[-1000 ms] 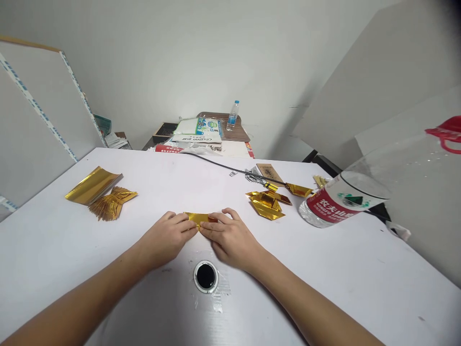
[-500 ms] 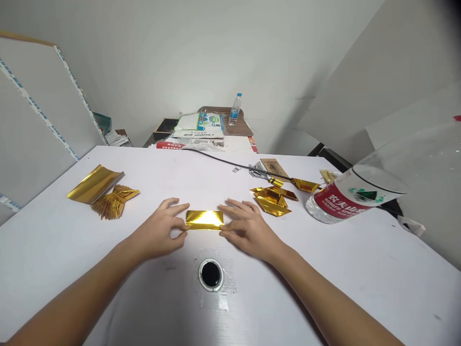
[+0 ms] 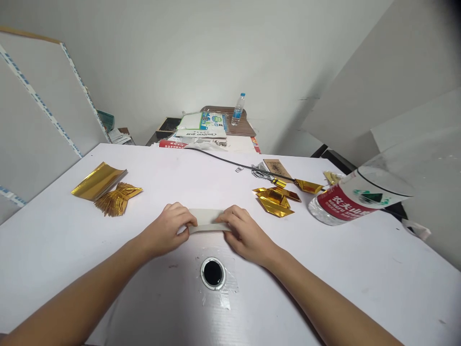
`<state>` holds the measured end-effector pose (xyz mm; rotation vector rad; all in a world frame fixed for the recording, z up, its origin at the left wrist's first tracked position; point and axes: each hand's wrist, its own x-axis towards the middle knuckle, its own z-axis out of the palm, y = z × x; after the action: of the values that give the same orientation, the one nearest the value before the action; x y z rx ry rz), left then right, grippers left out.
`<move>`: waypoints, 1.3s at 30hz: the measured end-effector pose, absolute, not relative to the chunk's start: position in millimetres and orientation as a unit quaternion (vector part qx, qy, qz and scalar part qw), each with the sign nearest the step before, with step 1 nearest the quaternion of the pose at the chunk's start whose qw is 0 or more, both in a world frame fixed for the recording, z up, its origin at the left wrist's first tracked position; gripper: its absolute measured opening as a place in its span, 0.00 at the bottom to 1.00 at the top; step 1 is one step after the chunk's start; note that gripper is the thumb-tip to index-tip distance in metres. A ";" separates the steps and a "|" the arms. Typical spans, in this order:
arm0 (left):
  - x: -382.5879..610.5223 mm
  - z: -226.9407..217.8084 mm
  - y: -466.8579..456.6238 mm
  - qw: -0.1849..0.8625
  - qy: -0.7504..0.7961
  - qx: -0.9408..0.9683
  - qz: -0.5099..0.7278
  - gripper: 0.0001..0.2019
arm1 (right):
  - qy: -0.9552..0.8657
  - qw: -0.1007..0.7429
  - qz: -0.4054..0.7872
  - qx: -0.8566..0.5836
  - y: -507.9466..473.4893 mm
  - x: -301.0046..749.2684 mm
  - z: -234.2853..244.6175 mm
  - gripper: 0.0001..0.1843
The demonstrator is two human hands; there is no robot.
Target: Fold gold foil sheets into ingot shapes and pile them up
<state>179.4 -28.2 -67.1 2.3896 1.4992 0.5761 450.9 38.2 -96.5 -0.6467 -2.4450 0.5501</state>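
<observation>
Between my hands is a small sheet of foil paper (image 3: 206, 217), its pale grey side facing up and its near edge bent up along a crease. My left hand (image 3: 171, 228) pinches the left end of it with thumb and curled fingers. The right end is gripped by my right hand (image 3: 245, 235), whose fingers press on the top and hide that corner. To the left lie a stack of gold foil sheets (image 3: 98, 181) and a fan-like bundle of folded gold foil (image 3: 117, 198). Several folded gold foil pieces (image 3: 275, 201) lie to the right of my right hand.
A large tilted plastic water bottle (image 3: 342, 202) stands on the right. A yellow-handled screwdriver (image 3: 279, 182), a black cable (image 3: 223, 160) and a brown card (image 3: 277, 169) lie farther back. A round black-centred fitting (image 3: 213, 273) is taped to the white table (image 3: 162, 293) near me.
The foil paper has turned from its shiny gold face to its pale side. My fingers, spread out before, have curled in and closed on its ends.
</observation>
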 end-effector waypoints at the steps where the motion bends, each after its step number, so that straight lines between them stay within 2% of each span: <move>1: 178.8 -67.1 -28.0 0.104 0.501 0.837 0.195 0.15 | -0.910 0.272 0.195 -0.243 36.8 450.7 -95.7 0.26; 6: 179.1 -61.9 -30.9 0.008 0.439 0.882 0.172 0.17 | -0.932 0.234 0.160 -0.224 34.5 453.7 -89.9 0.19; 10: 178.1 -55.5 -34.9 0.029 0.426 0.893 0.141 0.21 | -0.945 0.184 0.162 -0.214 36.8 455.5 -83.3 0.24; 14: 176.1 -55.5 -35.1 0.037 0.419 0.898 0.129 0.27 | -0.947 0.178 0.109 -0.246 39.3 454.9 -80.6 0.21; 20: 193.6 -57.5 -38.0 0.082 0.434 0.888 0.126 0.22 | -0.939 0.180 0.074 -0.283 39.4 452.7 -80.9 0.24; 25: 209.2 -56.5 -43.5 0.103 0.493 0.857 0.114 0.15 | -0.946 0.199 0.130 -0.218 34.7 446.7 -83.5 0.22; 32: 198.1 -58.6 -40.2 0.139 0.467 0.863 0.135 0.25 | -0.944 0.192 0.148 -0.223 36.3 447.2 -88.8 0.25; 39: 203.6 -61.1 -42.9 0.137 0.439 0.880 0.121 0.20 | -0.914 0.194 0.118 -0.336 40.5 445.6 -91.9 0.21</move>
<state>203.6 -42.9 -61.1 2.5455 1.2695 0.3505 445.6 40.5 -91.9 -0.9420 -2.5640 0.3313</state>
